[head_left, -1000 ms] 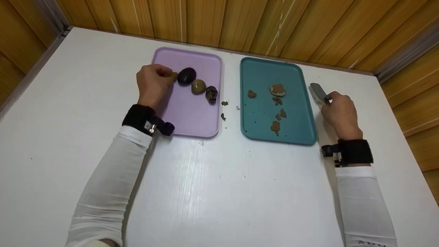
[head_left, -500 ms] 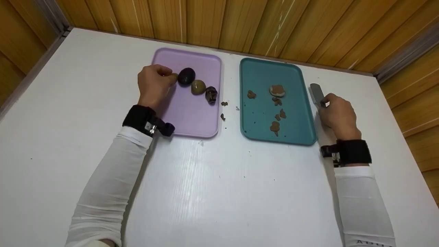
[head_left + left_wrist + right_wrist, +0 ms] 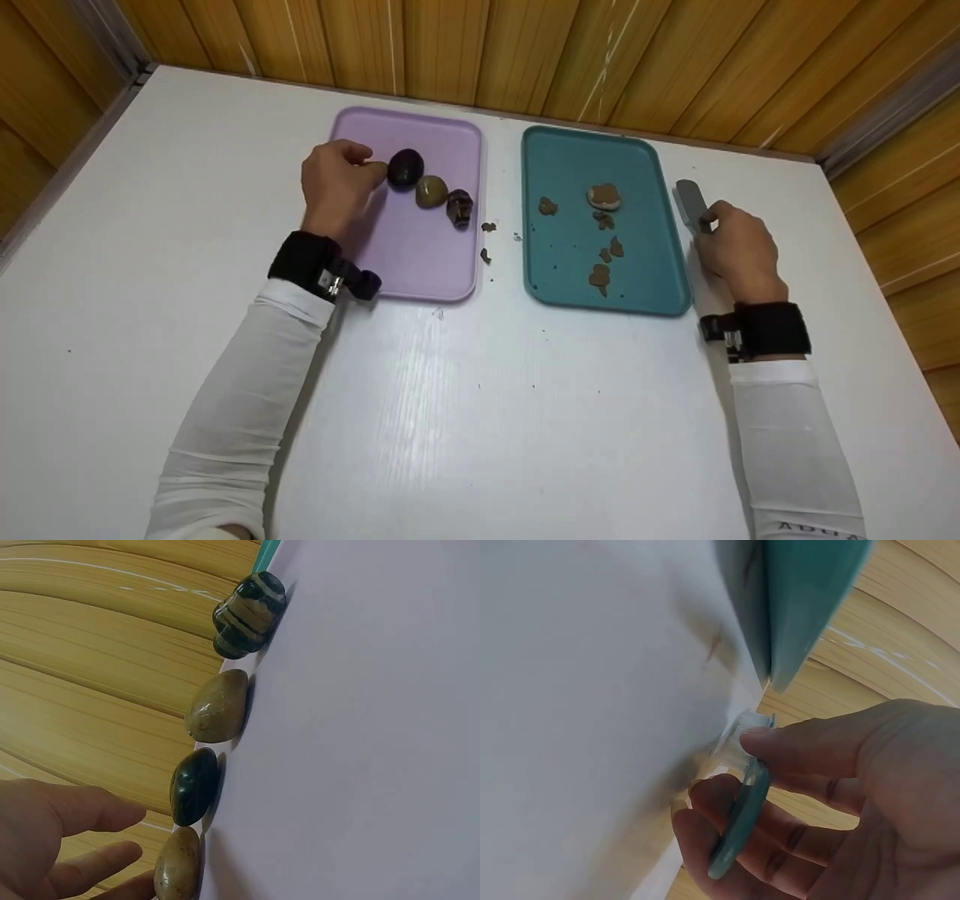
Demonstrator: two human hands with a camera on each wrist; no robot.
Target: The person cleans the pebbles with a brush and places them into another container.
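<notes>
Tan stone [image 3: 178, 865] half hidden behind left hand [image 3: 335, 187].

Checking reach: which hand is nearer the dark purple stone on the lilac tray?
Left. The left hand sits right beside the dark purple stone; the right hand is beyond the teal tray, holding a scraper.

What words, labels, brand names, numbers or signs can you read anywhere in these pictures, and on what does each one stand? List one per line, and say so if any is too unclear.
White right sleeve, at the bottom edge of the head view: a line of dark capital letters, cut off by the frame and too blurred to read.
Purple tray, teal tray, stones, scraper, wrist bands and table: no writing shows.
</notes>
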